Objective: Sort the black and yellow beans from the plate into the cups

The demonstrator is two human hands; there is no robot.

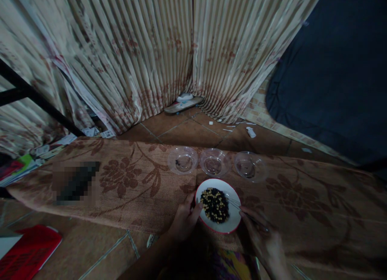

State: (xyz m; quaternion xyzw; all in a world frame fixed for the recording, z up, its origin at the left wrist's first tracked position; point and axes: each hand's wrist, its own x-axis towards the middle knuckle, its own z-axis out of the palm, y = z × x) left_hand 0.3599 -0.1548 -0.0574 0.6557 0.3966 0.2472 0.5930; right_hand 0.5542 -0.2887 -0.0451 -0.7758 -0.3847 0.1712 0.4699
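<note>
Cream striped curtains [151, 50] hang beyond a brown floral cloth [133, 195], where 3 clear plastic bowls [214, 163] stand in a row. Nearer the person is 1 white dish [232, 220] with a red rim. The left hand [184, 218] grasps its edge, thumb over the rim; the right hand [266, 239] grips a fork [233, 202], tines inside the dish. Dark and yellow grains [214, 206] fill its middle. A slipping left thumb could tip the dish and spill them, I judge; a hard flick of the fork could scatter some. The dish lies between the 2 hands, the grains just beside the left thumb.
</note>
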